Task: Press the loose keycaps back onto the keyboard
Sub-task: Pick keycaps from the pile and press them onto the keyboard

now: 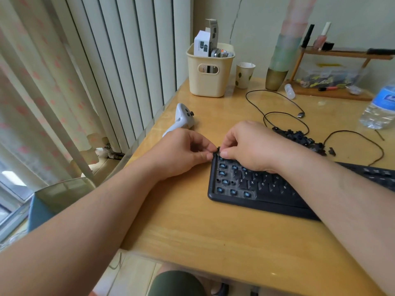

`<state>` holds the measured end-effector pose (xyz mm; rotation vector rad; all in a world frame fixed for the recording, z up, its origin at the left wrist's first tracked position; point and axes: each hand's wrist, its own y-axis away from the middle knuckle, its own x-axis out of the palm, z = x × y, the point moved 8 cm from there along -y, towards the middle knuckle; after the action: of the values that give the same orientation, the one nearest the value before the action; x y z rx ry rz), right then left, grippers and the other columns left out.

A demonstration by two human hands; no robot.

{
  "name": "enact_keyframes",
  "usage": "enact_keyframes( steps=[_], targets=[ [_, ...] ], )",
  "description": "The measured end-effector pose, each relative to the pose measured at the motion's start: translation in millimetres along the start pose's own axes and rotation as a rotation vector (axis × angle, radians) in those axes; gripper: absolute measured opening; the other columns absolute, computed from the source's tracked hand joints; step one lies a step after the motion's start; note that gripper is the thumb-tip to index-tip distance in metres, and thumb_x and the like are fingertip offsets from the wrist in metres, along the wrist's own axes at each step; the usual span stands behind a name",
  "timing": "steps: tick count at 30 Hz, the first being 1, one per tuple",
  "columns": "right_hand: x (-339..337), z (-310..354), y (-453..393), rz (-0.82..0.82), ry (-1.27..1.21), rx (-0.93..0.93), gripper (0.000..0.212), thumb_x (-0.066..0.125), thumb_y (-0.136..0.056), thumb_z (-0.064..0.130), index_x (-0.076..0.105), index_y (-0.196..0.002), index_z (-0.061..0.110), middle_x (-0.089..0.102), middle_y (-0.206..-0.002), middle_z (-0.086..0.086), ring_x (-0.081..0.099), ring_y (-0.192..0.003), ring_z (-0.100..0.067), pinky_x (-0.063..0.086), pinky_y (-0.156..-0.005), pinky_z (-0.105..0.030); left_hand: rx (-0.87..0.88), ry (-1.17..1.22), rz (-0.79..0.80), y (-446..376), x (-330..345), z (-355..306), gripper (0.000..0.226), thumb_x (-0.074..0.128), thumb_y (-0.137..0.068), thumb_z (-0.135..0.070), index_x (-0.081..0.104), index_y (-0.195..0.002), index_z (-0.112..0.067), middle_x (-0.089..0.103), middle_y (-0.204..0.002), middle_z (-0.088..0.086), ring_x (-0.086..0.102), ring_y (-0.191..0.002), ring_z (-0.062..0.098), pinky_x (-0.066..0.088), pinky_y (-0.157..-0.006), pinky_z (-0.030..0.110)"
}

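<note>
A wooden desk [213, 227] fills the view, seen from above by a seated person. At about 9 o'clock, the left hand [181, 152] lies on the desk with its fingers curled, thumb and forefinger pinching a small black keycap [216, 154] at the top left corner of the keyboard. Behind it, toward 11 o'clock, a white handheld controller [181, 118] rests on the desk, and farther back stands a cream basket [210, 77] holding small boxes. At the centre, the right hand [248, 146] meets the left, its fingertips curled down onto the same keycap. The black keyboard [256, 199] stretches toward 3 o'clock; its left columns show bare blue switches, while the letter keys beside them are capped. A pile of loose keycaps [299, 137] lies behind the right hand at 2 o'clock, ringed by a black cable [277, 113]. A water bottle [380, 105] stands at the right edge.
</note>
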<state>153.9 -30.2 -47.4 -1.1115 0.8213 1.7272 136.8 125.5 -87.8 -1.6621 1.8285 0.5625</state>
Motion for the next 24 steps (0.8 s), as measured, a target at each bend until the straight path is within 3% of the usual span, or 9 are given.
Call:
enact_keyframes(
  steps=[7,14,19,24],
  targets=[
    [2.2,8.4,5.1,-0.064,0.103,-0.013,0.006,0.077,-0.092,0.033,0.075,-0.089,0.029,0.064,-0.091,0.010,0.054,-0.078,-0.005,0.039,-0.062,-0.024,0.004,-0.004,0.010,0.0,0.4,-1.9,0.012,0.076,-0.092,-0.037,0.078,-0.104,-0.040,0.075,-0.094,-0.020,0.064,-0.090,-0.008,0.047,-0.080,0.011],
    [3.1,20.6,7.8,-0.104,0.200,-0.003,0.015,0.077,-0.089,0.024,0.069,-0.077,0.027,0.064,-0.084,0.003,0.064,-0.083,-0.022,0.056,-0.070,-0.032,0.015,0.010,0.009,0.7,1.1,-2.5,0.009,0.077,-0.092,-0.035,0.079,-0.099,-0.041,0.076,-0.095,-0.019,0.066,-0.092,-0.006,0.053,-0.088,0.020],
    [7.0,29.8,7.3,-0.079,0.320,-0.056,0.007,0.074,-0.092,0.023,0.070,-0.087,0.025,0.062,-0.092,-0.002,0.062,-0.086,-0.024,0.055,-0.069,-0.034,0.012,0.010,0.007,0.9,0.9,-2.8,0.009,0.077,-0.092,-0.034,0.078,-0.094,-0.043,0.076,-0.095,-0.020,0.066,-0.092,-0.004,0.054,-0.090,0.023],
    [3.7,12.2,10.3,-0.037,0.127,-0.055,0.007,0.072,-0.095,0.034,0.077,-0.089,0.031,0.067,-0.095,0.008,0.062,-0.089,-0.015,0.053,-0.077,-0.032,0.006,0.000,-0.008,0.6,0.2,-2.6,0.008,0.078,-0.092,-0.036,0.079,-0.098,-0.040,0.074,-0.091,-0.021,0.064,-0.086,-0.009,0.049,-0.079,0.015]
  ],
)
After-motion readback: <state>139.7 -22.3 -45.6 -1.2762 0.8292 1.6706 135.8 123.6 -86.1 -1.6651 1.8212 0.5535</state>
